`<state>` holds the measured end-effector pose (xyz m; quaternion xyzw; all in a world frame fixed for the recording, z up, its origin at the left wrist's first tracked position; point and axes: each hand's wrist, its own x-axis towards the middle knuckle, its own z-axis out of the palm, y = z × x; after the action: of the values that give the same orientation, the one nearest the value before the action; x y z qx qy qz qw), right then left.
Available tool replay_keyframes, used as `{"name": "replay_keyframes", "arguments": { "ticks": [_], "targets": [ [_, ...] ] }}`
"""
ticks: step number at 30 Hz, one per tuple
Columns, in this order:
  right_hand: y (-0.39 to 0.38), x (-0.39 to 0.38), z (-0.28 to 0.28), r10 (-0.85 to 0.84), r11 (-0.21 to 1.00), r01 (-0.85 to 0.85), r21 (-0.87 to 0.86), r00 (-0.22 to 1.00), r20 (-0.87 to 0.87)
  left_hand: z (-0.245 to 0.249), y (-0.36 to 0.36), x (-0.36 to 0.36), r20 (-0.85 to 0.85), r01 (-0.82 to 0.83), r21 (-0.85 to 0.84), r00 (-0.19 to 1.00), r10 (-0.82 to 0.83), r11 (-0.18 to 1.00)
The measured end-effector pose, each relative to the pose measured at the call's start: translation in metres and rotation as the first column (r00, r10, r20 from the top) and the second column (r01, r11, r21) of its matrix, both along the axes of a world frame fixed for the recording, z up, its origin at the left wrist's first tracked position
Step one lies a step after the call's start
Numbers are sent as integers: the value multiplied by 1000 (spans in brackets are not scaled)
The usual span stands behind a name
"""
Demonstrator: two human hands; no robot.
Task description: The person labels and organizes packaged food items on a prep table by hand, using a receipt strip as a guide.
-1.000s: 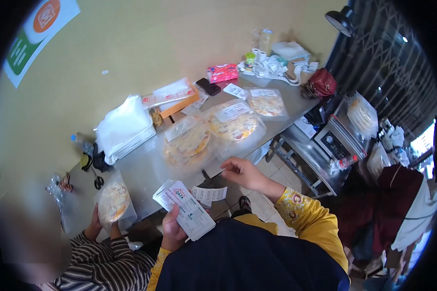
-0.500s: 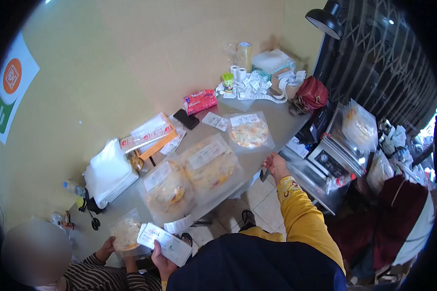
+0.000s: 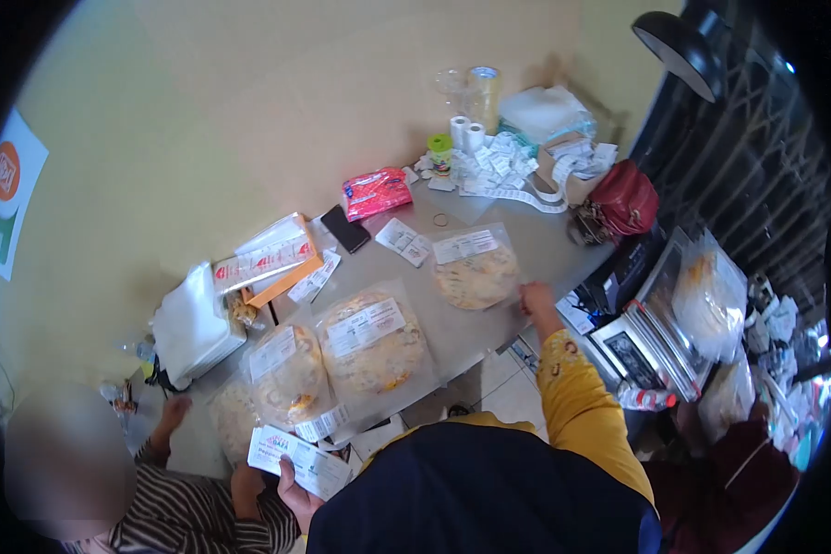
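Left hand [image 3: 297,496] has the cards [image 3: 297,459] gripped. Far bagged pizza [image 3: 475,279] is on the table [image 3: 563,263], just left of the right hand [image 3: 537,300], the nearer one; looks curled, can't tell if it's pinching anything.

Bagged pizzas [image 3: 379,367] in row on table [image 3: 549,245]; phone [image 3: 345,229] behind them, beside tissue pack [image 3: 377,193]; bag [image 3: 628,197] at right end.

Card stack [image 3: 321,471]: "Pepper…" partly read, red lettering above not resolved | Pizza-pack labels [image 3: 367,326]: print noted, too small to be read | Wall poster [image 3: 14,198]: white lettering on orange circle noted, not deciphered
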<state>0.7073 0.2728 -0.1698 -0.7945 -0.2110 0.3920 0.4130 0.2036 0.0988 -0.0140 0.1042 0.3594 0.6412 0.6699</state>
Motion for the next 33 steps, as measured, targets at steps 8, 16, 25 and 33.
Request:
{"name": "replay_keyframes", "arguments": {
  "ticks": [8,16,25,33],
  "targets": [
    [49,122,48,70,995,-88,37,935,349,-1,12,2,150,-38,-4,988,39,999],
    [39,60,108,339,802,-594,-62,367,866,-3,18,-5,225,22,41,974,-30,999],
    [-23,-269,183,874,-62,-939,338,113,473,-2,5,-23,245,110,23,963,-112,994],
    [-118,-447,162,963,114,-847,519,223,152,-20,-39,-94,158,16,-11,987,-14,1000]
  ]
}}
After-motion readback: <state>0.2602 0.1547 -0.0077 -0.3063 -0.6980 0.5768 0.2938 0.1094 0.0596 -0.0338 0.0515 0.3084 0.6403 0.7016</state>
